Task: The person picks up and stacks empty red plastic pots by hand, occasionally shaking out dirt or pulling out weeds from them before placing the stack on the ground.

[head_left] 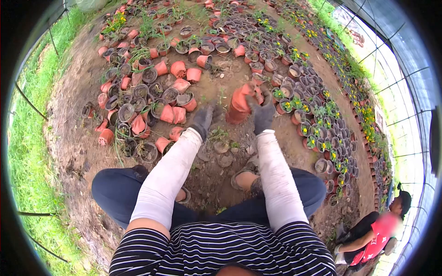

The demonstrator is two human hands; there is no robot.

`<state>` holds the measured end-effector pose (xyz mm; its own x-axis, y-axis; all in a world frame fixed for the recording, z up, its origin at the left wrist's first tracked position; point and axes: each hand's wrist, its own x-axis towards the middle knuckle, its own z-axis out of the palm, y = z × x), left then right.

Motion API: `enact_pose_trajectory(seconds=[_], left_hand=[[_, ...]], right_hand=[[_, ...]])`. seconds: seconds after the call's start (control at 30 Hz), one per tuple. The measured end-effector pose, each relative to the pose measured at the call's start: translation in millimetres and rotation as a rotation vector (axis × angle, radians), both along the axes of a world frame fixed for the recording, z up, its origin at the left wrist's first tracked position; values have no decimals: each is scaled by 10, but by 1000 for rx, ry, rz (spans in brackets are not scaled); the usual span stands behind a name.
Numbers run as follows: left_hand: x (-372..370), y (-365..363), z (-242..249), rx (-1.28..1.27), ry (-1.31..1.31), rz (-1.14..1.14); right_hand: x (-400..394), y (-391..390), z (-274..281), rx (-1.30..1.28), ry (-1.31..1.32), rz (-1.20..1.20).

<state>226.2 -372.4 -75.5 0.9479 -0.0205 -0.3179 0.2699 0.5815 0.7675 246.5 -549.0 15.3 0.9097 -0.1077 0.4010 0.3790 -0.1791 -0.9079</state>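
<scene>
A stack of reddish-orange plastic pots (pixel 238 108) stands on the bare soil in front of me. My right hand (pixel 262 110), in a dark glove, is at the upper right side of the stack, its fingers spread around the crumpled rim. My left hand (pixel 203 120), gloved as well, is held left of the stack and apart from it, over the soil, with nothing visible in it. Loose orange pots (pixel 178 69) and soil-filled pots (pixel 127 112) lie and stand beyond my left hand, some tipped over.
Rows of dark pots with yellow flowers (pixel 322 131) run along the right. A co-worker (pixel 375 241) in a red top crouches at the lower right. Green grass (pixel 34 152) borders the left side. My knees are bent on both sides below my arms.
</scene>
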Motion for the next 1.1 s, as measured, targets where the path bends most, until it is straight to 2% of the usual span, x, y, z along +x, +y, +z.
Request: enact_pose_trajectory(seconds=[0.03,0.1,0.13,0.2,0.23,0.27,0.33,0.4,0.47,0.5,0.6,0.67,0.73,0.8,0.83,0.9,0.93,0.97,1.0,1.03,1.07,1.1], left_hand=[[115,-40,52,73,-27,23],[413,-145,159,216,-83,73],[625,-196,30,320,-132,76],[920,-258,-116,1226,-600,127],[1002,-333,-138,1185,-587,51],[1086,-411,-162,1144,-570,-23],[868,-617,505,716,-230,-107],[944,-689,388,650,-179,-146],[1153,-680,-338,942,-418,-163],[1136,-662,-372,923,-381,-188],[1119,-633,-513,830,-281,-276],[1182,-436,-817,1185,-542,-159],[1266,10,-1453,1381,-587,-127],[849,462,-936,1323,-200,-70],[717,806,-1164,1227,-111,-1],[153,1210,-910,1450,2,-31],[-39,1373,-1208,1729,114,-220],[-237,1482,-1210,1661,259,-579],[-536,1340,-1222,1815,220,-487],[-617,1232,-1138,1829,264,-485],[-659,1136,-990,1843,306,-482],[-696,1103,-908,1857,347,-484]], right_hand=[[125,-69,43,-170,-95,-90],[384,-173,-60,-247,-84,-56],[481,-195,-100,-287,-77,-37],[561,-217,-225,-466,63,-51],[592,-224,-293,-553,138,-57],[674,-255,-478,-470,100,26],[844,-320,-918,-346,71,71],[910,-340,-1196,-224,115,101],[930,-366,-1375,-244,51,106],[906,-366,-1390,-257,20,109],[826,-343,-1373,-386,154,80],[921,-381,-1657,-375,116,60],[883,-410,-1849,-365,127,44],[800,-493,-1936,-279,101,12],[738,-517,-1938,-208,116,13],[469,-582,-1784,38,264,93],[332,-657,-1889,81,405,71],[188,-715,-2027,122,541,48],[14,-674,-2044,-24,659,23],[-137,-639,-2055,-175,770,-3],[-213,-695,-2531,-257,759,-7],[-310,-686,-2673,-345,736,8]])
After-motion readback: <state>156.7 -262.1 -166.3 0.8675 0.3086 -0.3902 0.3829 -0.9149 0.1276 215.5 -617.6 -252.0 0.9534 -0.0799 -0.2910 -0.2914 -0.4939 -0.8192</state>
